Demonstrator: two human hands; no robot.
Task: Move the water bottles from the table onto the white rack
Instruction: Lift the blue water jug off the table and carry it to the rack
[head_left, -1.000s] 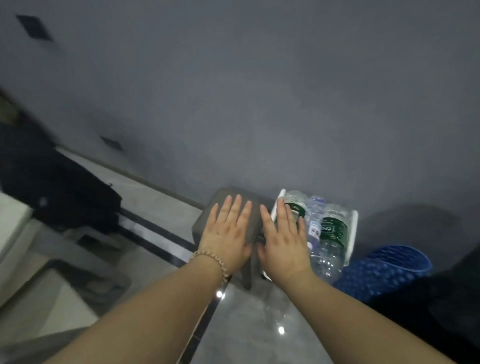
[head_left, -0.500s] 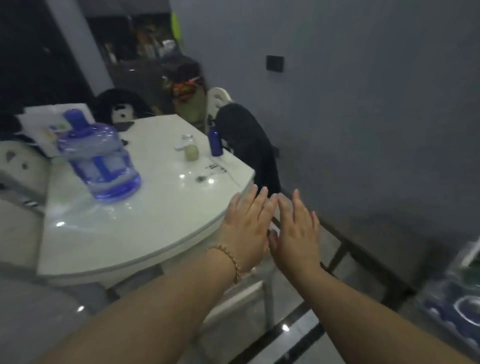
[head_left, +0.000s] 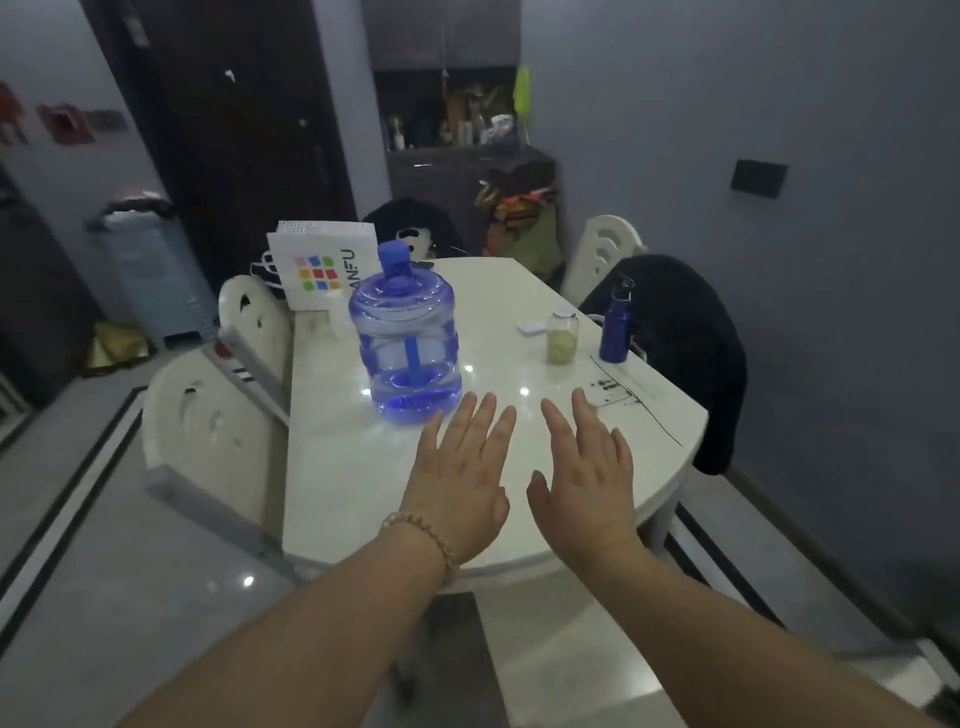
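My left hand (head_left: 462, 475) and my right hand (head_left: 587, 478) are stretched out flat, palms down, fingers apart, over the near end of the white table (head_left: 363, 478). Neither holds anything. A beaded bracelet circles my left wrist. A large blue water jug (head_left: 405, 338) stands upright on the table just beyond my left fingertips. A dark blue flask (head_left: 615, 325) and a small clear jar (head_left: 562, 338) with greenish contents stand near the right edge. The white rack and its small water bottles are out of view.
White chairs (head_left: 208, 431) stand along the table's left side, and another (head_left: 602, 254) on the right carries a black garment (head_left: 685, 343). A white paper bag (head_left: 322, 265) stands at the far left of the table. Dark cabinets line the back wall.
The view has swung from the rack with bottles on the floor up to the table. Both hands stayed flat and empty and now hover over the table's near end, slightly further apart.
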